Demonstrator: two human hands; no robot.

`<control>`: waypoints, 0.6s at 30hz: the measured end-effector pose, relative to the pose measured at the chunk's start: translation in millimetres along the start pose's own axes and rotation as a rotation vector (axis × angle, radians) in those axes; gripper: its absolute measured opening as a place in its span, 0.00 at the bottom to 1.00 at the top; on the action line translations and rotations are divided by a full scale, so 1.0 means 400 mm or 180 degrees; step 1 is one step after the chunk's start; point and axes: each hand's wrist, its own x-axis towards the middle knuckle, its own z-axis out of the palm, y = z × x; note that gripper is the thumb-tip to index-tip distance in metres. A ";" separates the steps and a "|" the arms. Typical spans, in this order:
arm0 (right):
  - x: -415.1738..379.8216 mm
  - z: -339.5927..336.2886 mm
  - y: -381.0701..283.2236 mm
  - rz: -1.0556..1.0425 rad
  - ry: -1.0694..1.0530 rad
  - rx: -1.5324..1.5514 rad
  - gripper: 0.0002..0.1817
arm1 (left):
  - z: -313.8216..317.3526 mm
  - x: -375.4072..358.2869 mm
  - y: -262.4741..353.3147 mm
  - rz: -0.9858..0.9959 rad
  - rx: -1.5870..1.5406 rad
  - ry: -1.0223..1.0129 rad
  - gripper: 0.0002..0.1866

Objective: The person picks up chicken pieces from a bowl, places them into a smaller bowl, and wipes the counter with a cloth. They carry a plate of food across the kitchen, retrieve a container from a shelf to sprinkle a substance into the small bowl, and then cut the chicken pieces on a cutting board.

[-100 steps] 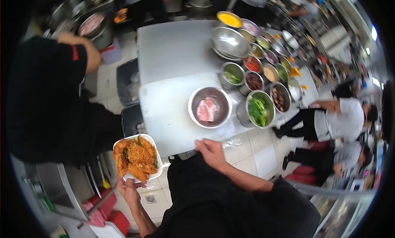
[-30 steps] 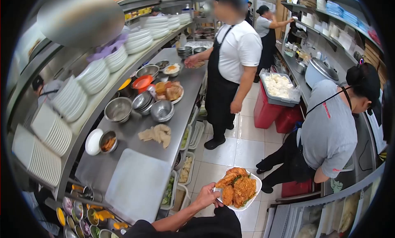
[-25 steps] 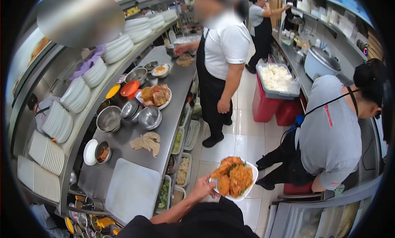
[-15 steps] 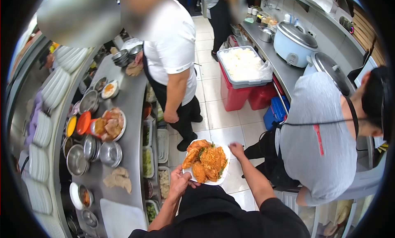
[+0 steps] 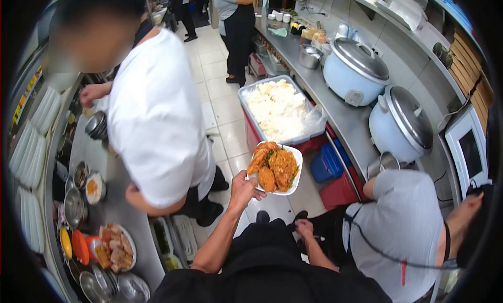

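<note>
My left hand (image 5: pixel 246 190) grips the near left rim of a white plate (image 5: pixel 296 183), thumb on top and fingers beneath. Golden-brown fried chicken pieces (image 5: pixel 274 169) with crumbly topping and a few green leaves fill the plate. It is held out in front of me over the floor, close to a grey tub (image 5: pixel 246 101) heaped with white rice (image 5: pixel 277 106). My right hand (image 5: pixel 304 228) hangs low near my body, holding nothing, its fingers loosely bent and partly apart.
A person in a white shirt (image 5: pixel 154 119) stands at the left steel counter (image 5: pixel 131 208). Another in grey (image 5: pixel 395 219) bends close on my right. Rice cookers (image 5: pixel 356 72) line the right counter. A blue bin (image 5: pixel 329 161) and red bins sit beneath it.
The plate has travelled forward with my left hand, toward the rice tub. My right hand has dropped back from beside the plate. My view has advanced along the aisle.
</note>
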 end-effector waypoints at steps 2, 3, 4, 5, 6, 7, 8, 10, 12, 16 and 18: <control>-0.021 -0.019 -0.064 0.0395 0.0055 0.0140 0.05 | 0.040 0.157 0.043 0.0004 -0.0132 0.0014 0.20; 0.032 0.005 -0.030 0.0239 0.0150 0.0035 0.05 | 0.058 0.226 0.070 -0.0029 -0.0108 0.0092 0.20; 0.046 0.016 -0.053 0.0265 0.0079 0.0332 0.05 | 0.067 0.296 0.087 0.0004 -0.0118 0.0075 0.20; 0.141 0.064 0.011 0.0309 0.0042 0.0557 0.06 | 0.075 0.370 0.100 -0.0002 -0.0154 0.0093 0.20; 0.058 0.028 -0.170 0.0999 -0.0151 0.0981 0.10 | 0.087 0.443 0.123 0.0003 -0.0180 0.0115 0.20; 0.069 0.028 -0.225 0.1110 -0.0296 0.1218 0.12 | 0.097 0.494 0.148 0.0110 -0.0192 0.0181 0.19; 0.089 0.043 -0.269 0.1232 -0.0443 0.1468 0.14 | 0.101 0.551 0.175 0.0105 -0.0149 0.0177 0.19; 0.159 0.078 -0.341 0.1094 -0.0535 0.1501 0.15 | 0.104 0.667 0.232 0.0140 -0.0141 0.0294 0.17; 0.208 0.087 -0.408 0.0964 -0.0556 0.1496 0.16 | 0.103 0.789 0.268 0.0132 -0.0080 0.0299 0.17; 0.278 0.097 -0.501 0.1112 -0.0478 0.2251 0.17 | 0.103 1.062 0.310 0.0122 -0.0073 0.0241 0.15; 0.298 0.100 -0.507 0.1262 -0.0354 0.2552 0.17 | 0.108 1.212 0.319 0.0134 -0.0057 0.0274 0.14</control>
